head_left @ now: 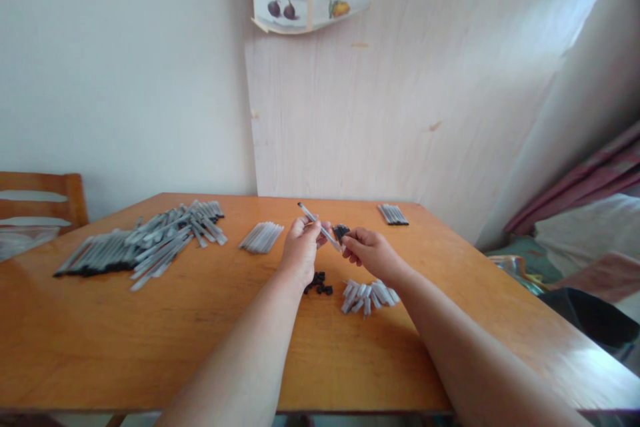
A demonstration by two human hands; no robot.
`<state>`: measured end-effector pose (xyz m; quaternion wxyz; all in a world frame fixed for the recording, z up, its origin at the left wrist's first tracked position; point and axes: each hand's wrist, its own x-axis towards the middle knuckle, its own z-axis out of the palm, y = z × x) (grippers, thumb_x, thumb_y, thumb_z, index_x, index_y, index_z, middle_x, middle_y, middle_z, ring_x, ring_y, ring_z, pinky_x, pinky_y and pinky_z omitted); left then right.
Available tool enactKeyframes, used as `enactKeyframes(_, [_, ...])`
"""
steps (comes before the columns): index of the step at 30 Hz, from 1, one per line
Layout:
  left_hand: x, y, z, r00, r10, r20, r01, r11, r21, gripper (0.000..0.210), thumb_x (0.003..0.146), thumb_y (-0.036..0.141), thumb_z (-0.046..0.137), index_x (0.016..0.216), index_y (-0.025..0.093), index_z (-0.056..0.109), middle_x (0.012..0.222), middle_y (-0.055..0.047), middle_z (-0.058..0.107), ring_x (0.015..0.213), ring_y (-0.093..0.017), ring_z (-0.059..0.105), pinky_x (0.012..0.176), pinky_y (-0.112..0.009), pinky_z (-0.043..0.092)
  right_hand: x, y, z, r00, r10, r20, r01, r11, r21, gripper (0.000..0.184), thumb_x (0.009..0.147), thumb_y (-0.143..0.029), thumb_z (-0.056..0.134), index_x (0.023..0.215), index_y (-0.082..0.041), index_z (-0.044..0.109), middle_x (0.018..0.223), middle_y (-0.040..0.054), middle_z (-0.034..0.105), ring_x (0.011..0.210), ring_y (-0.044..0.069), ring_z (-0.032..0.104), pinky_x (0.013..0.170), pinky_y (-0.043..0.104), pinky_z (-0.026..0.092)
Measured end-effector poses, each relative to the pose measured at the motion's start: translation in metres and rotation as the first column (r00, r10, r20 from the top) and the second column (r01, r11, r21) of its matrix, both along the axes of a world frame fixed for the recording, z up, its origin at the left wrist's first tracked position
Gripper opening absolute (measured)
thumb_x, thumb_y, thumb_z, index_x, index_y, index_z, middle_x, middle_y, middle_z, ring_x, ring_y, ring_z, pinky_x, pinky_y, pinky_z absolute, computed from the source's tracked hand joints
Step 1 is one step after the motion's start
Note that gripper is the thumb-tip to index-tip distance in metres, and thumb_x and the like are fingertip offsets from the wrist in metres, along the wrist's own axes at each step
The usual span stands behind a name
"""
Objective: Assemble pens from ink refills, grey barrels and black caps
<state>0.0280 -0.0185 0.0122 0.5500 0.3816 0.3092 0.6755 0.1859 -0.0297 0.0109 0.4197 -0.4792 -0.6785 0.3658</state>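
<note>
My left hand (304, 243) is closed round a slim pen (327, 235) with a pale, see-through barrel and a dark upper end. The pen slants down to the right between both hands. At its lower end, the fingers of my right hand (367, 250) are pinched together; whether they also hold a small part there is hidden. Just behind the right fingertips lies a cluster of small black-and-clear pieces (341, 231). Below my hands are a few black plugs (319, 283), partly covered by the left wrist, and a pile of short clear caps (369, 296).
To the left spreads a large heap of pens (170, 230), beside a row of dark-ended pens (100, 252). A bundle of clear tubes (262, 237) lies left of my hands. Another pen row (393, 215) sits at the back right of the wooden table (225, 347).
</note>
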Motion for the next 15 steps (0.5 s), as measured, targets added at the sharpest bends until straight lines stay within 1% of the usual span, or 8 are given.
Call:
enactKeyframes(9, [-0.002,0.002,-0.001,1.000,-0.010,-0.005,0.010,1.000,0.020,0.024,0.075,0.025,0.064,0.096,0.017,0.054,0.086,-0.007,0.069,0.078,-0.016,0.066,0.078,-0.036,0.050,0.011,0.010,0.000,0.991,-0.113,-0.076,0.115,0.993,0.014,0.019,0.080,-0.035,0.053,0.078,-0.017,0.055,0.062,0.0011,0.061,0.050,0.009,0.050,0.046,0.021,0.037])
enactKeyframes(12, [-0.001,0.001,-0.001,0.998,0.015,-0.063,-0.012,0.999,0.042,0.025,0.076,0.027,0.064,0.096,0.018,0.054,0.086,-0.006,0.069,0.079,-0.016,0.066,0.077,-0.034,0.049,0.012,0.010,0.000,0.986,-0.136,-0.093,0.138,0.990,0.019,0.019,0.079,-0.035,0.053,0.077,-0.017,0.056,0.061,0.0008,0.061,0.050,0.009,0.050,0.045,0.021,0.036])
enactKeyframes(15, [0.000,0.001,-0.002,0.982,0.062,-0.178,-0.049,0.996,0.081,0.024,0.077,0.028,0.062,0.098,0.018,0.056,0.085,-0.005,0.068,0.079,-0.015,0.064,0.077,-0.031,0.048,0.011,0.007,0.003,0.981,-0.161,-0.106,0.165,0.986,0.027,0.018,0.078,-0.035,0.053,0.077,-0.017,0.056,0.060,0.0004,0.061,0.050,0.010,0.050,0.046,0.021,0.036])
